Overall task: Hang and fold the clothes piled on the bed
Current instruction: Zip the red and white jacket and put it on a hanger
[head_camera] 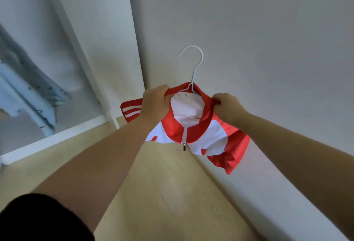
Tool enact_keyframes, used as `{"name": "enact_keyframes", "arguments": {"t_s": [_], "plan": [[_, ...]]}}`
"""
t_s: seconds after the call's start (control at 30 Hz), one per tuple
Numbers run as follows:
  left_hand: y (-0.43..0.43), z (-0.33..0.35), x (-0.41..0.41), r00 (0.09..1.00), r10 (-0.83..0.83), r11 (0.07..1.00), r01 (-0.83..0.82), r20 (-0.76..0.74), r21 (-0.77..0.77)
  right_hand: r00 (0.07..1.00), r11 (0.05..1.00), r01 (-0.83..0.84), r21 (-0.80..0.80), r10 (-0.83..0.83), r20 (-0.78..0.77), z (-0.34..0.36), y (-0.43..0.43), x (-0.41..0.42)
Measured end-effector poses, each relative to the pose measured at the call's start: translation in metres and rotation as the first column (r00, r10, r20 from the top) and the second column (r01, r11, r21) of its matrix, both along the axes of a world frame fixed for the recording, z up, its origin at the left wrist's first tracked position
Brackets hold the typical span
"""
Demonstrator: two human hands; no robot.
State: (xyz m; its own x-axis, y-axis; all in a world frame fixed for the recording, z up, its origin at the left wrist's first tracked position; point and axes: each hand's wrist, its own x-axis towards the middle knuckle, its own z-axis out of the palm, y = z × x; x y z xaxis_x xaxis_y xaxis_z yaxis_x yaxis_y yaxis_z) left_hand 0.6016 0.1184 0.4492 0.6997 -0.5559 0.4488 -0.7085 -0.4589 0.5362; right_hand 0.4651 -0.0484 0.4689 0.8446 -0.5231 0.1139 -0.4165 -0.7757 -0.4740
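A small red and white zip jacket [193, 131] hangs in the air in front of me on a white wire hanger [193, 64], whose hook sticks up out of the collar. My left hand [155, 102] grips the left side of the red collar. My right hand [228, 108] pinches the right side of the collar. The zip is closed partway, its pull dangling at the hem. One sleeve with white stripes juts out to the left behind my left wrist. The bed and the clothes pile are out of view.
A white wardrobe frame [99, 79] stands at the left, with light blue patterned garments [28, 95] hanging inside. A plain wall [268, 29] fills the right. Pale wood floor [162, 192] lies below.
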Motion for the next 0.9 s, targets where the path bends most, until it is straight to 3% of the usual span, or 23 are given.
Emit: {"name": "enact_keyframes", "arguments": {"t_s": [0.07,0.13,0.17,0.2,0.27,0.3,0.4,0.5,0.7,0.8,0.9], "plan": [[0.028,0.046,0.01,0.985,0.138,0.99,-0.135,0.101,-0.038,0.988,0.998,-0.033,0.061,0.024,0.15,0.048,0.03,0.015],[0.063,0.087,0.021,0.939,0.289,0.952,-0.263,0.184,-0.155,0.932,0.997,-0.075,0.036,0.057,0.357,0.088,0.067,0.03],[0.083,0.103,0.028,0.931,0.3,0.952,-0.278,0.209,-0.13,0.917,0.996,-0.094,0.006,0.084,0.39,0.103,0.082,0.039],[0.103,0.115,0.037,0.944,0.247,0.967,-0.253,0.218,0.004,0.931,0.992,-0.127,-0.02,0.126,0.341,0.116,0.097,0.05],[0.144,0.126,0.057,0.984,0.14,0.919,-0.171,0.111,0.355,0.975,0.976,-0.209,-0.053,0.212,0.065,0.131,0.123,0.077],[0.163,0.132,0.068,0.987,0.152,0.901,-0.157,0.045,0.405,0.974,0.972,-0.227,-0.062,0.228,0.005,0.137,0.134,0.089],[0.209,0.151,0.098,0.967,0.257,0.94,-0.251,0.005,0.23,0.972,0.974,-0.216,-0.075,0.221,0.078,0.157,0.171,0.13],[0.249,0.167,0.124,0.949,0.315,0.911,-0.31,0.028,0.272,0.958,0.957,-0.252,-0.144,0.267,0.1,0.17,0.211,0.169],[0.327,0.181,0.177,0.85,0.506,0.824,-0.526,0.146,0.212,0.941,0.899,-0.333,-0.283,0.334,-0.049,0.181,0.284,0.244],[0.359,0.18,0.21,0.861,0.508,0.837,-0.498,0.015,0.225,0.963,0.944,-0.268,-0.19,0.268,-0.026,0.184,0.31,0.285],[0.382,0.18,0.246,0.898,0.401,0.907,-0.363,-0.178,0.213,0.977,0.98,-0.197,0.032,0.199,-0.08,0.19,0.332,0.329]]}}
